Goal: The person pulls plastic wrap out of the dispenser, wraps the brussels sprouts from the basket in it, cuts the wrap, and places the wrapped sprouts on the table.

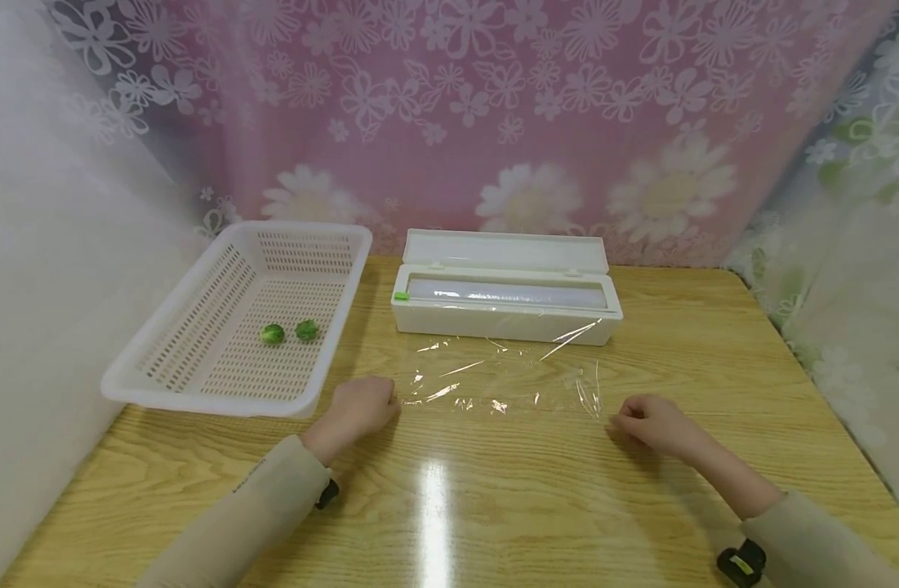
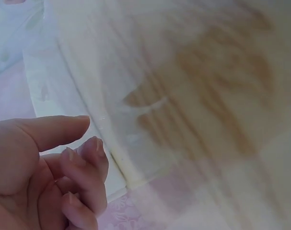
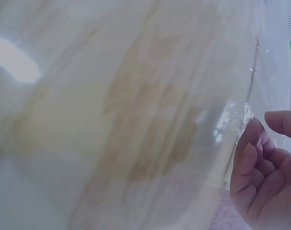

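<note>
A sheet of clear plastic wrap (image 1: 486, 380) lies on the table, drawn out from a roll (image 1: 508, 292) in a white dispenser box (image 1: 504, 322) whose lid stands raised. At the sheet's near left corner is my left hand (image 1: 364, 404), knuckles up. In the left wrist view its thumb (image 2: 64, 130) stands apart from the loosely bent fingers, with no wrap seen between them. My right hand (image 1: 655, 423) is just beside the near right corner. The right wrist view shows its fingers (image 3: 246, 163) bent loosely, with a small gap to the thumb.
To the left stands a white slotted basket (image 1: 313, 400) with two small green sprout-like vegetables (image 1: 273, 334) in it. A green slider (image 1: 401, 296) sits at the box's left end. Behind the wooden table (image 1: 508, 506) hangs a pink floral curtain (image 1: 434, 122).
</note>
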Demonstrator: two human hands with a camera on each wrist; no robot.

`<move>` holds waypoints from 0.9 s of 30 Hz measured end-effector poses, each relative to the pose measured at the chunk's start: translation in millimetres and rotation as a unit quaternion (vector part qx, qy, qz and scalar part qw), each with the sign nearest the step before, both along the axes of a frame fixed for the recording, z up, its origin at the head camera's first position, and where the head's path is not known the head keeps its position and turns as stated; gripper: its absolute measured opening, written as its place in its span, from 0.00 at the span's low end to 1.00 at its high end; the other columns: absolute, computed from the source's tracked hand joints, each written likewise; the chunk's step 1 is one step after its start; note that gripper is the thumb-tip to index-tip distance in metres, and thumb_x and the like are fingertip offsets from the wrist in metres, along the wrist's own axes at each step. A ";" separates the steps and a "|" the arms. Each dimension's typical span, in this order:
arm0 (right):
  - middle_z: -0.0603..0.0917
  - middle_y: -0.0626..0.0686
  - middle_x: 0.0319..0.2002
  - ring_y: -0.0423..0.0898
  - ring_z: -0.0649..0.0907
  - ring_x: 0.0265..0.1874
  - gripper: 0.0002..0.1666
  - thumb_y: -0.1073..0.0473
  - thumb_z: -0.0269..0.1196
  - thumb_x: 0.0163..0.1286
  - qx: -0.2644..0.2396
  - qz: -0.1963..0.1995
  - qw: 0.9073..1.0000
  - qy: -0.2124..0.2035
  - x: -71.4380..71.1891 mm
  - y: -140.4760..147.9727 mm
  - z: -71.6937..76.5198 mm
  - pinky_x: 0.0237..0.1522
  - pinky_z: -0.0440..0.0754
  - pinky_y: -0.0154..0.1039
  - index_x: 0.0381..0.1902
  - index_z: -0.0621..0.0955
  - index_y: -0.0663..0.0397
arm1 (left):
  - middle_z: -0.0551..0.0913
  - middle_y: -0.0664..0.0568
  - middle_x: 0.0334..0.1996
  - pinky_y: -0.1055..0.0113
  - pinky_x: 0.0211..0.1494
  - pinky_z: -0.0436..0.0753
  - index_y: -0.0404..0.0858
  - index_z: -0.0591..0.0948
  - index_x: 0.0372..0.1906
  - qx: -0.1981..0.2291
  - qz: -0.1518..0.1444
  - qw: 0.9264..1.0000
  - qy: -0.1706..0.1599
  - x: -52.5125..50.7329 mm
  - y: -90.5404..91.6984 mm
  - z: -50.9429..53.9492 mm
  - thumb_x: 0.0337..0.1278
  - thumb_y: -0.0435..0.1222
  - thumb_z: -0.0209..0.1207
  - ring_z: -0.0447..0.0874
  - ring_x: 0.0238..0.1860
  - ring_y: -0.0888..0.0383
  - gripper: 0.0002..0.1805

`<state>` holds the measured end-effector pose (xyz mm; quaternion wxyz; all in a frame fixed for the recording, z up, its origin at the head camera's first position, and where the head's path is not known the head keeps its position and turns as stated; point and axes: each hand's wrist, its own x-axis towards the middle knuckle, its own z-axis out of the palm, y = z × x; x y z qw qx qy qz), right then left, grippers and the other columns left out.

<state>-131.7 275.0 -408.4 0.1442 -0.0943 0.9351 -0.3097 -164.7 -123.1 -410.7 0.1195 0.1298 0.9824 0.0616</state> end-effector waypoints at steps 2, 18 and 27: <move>0.69 0.47 0.12 0.42 0.67 0.14 0.15 0.57 0.55 0.64 -0.005 0.000 1.000 0.006 -1.7 -1.5 2.4 0.17 0.65 0.34 0.19 0.71 0.56 | 0.68 0.53 0.14 0.63 0.16 0.66 0.42 0.68 0.16 -0.004 -0.001 1.000 0.006 -0.5 0.1 0.7 0.49 0.40 0.51 0.66 0.18 0.58 0.12; 0.79 0.46 0.28 0.40 0.77 0.29 0.05 0.61 0.58 0.62 -0.015 0.148 0.983 0.109 -18.0 -45.5 1.5 0.30 0.75 0.36 0.31 0.79 0.56 | 0.76 0.49 0.43 0.64 0.47 0.74 0.37 0.78 0.43 0.044 -0.261 0.963 0.051 -1.4 35.5 7.5 0.55 0.43 0.55 0.74 0.44 0.55 0.15; 0.76 0.60 0.47 0.57 0.74 0.49 0.17 0.62 0.57 0.59 0.078 0.261 0.946 0.179 -13.1 -64.5 -8.0 0.50 0.70 0.51 0.46 0.77 0.65 | 0.64 0.47 0.61 0.61 0.62 0.60 0.35 0.69 0.58 0.003 -0.309 0.951 0.009 0.8 42.1 -1.9 0.56 0.46 0.53 0.61 0.60 0.52 0.27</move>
